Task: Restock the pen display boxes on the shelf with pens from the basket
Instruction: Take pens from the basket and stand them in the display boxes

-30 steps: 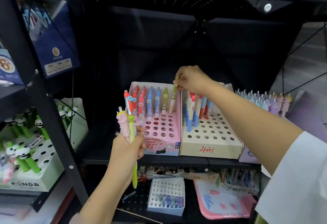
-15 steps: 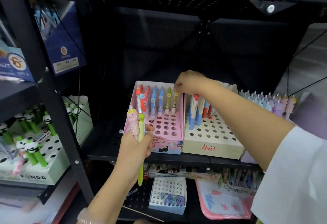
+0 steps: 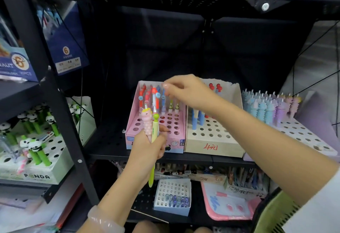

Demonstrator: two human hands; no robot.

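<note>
My left hand (image 3: 147, 150) grips a small bunch of pens upright in front of the shelf: a pink unicorn pen (image 3: 147, 120), a yellow-green pen (image 3: 151, 175) and a multicolour one behind them. The pink display box (image 3: 131, 122) stands on the shelf with pens in its back rows and empty holes in front. My right hand (image 3: 187, 93) hovers over the back of that box with its fingers loose and nothing in them; it is blurred. A cream box (image 3: 211, 147) to the right holds a few blue and red pens. The green basket (image 3: 276, 214) shows at the lower right.
A white box (image 3: 303, 135) of pastel unicorn pens sits at the far right. A panda pen box (image 3: 36, 175) is on the left rack beyond a black upright (image 3: 60, 104). The lower shelf holds a small white box (image 3: 173, 196) and a pink tray (image 3: 228, 207).
My right hand let go of the yellow-green pen it set into the pink box's back row and moved left and up, empty. My left hand stayed in place with its pens.
</note>
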